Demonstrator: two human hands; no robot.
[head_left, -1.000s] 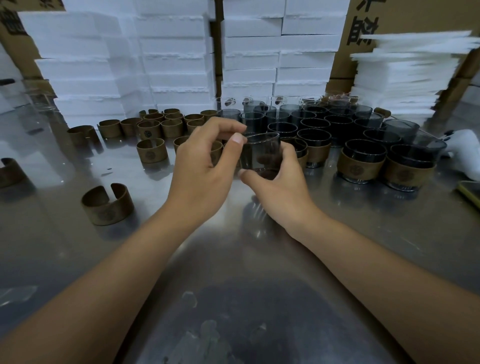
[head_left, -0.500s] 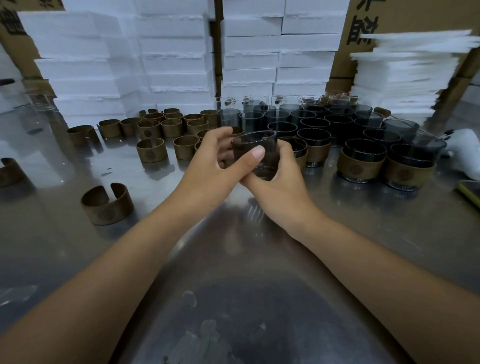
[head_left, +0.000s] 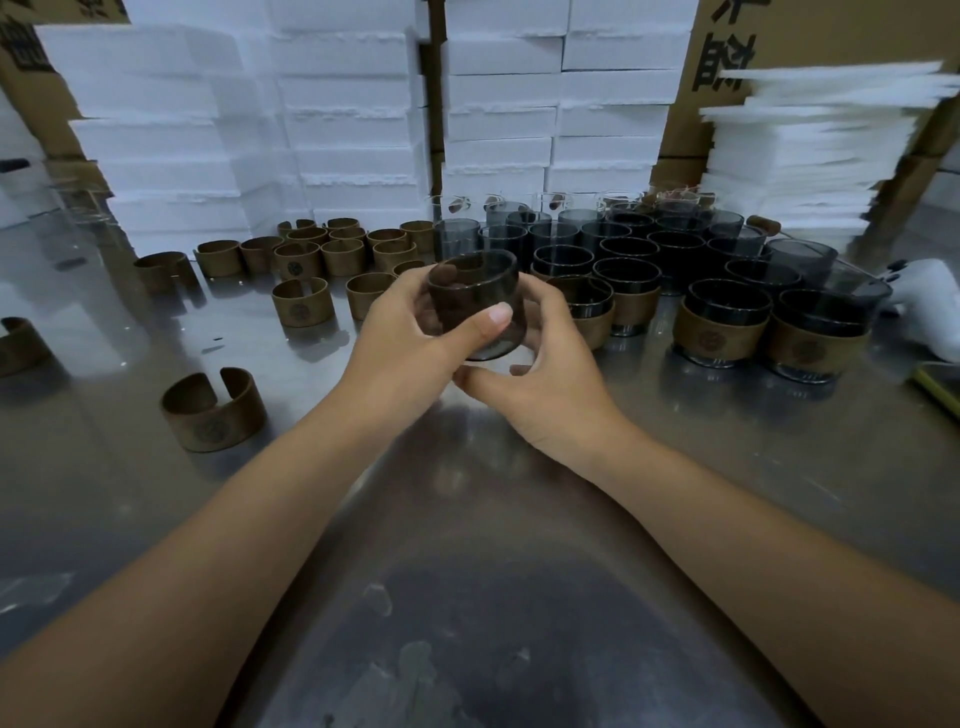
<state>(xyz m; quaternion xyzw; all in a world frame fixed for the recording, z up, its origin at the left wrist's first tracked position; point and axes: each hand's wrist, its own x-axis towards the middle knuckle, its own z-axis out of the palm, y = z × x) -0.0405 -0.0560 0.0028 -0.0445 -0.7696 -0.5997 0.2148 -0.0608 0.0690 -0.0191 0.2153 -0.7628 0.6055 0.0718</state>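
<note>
Left hand (head_left: 410, 338): fingers curled round a smoked glass tumbler (head_left: 470, 291), thumb laid across its near wall.
Right hand (head_left: 550, 384): wrapped round the same tumbler from the right and beneath, thumb under its base.
Tumbler: held upright between both hands, lifted clear of the steel worktop (head_left: 519, 571), in front of the rows of stock.
Loose brown band (head_left: 213, 410): open-ended, lying alone on the worktop, well to the left of the hands.
Cluster of brown bands (head_left: 332, 254): standing behind the left hand.
Bare dark glasses (head_left: 623, 239): packed in rows behind the right hand.
Banded glasses (head_left: 722, 327): at the front right.
White foam boxes (head_left: 337, 104): stacked along the back.
Foam sheets (head_left: 810, 156): piled at the far right.
</note>
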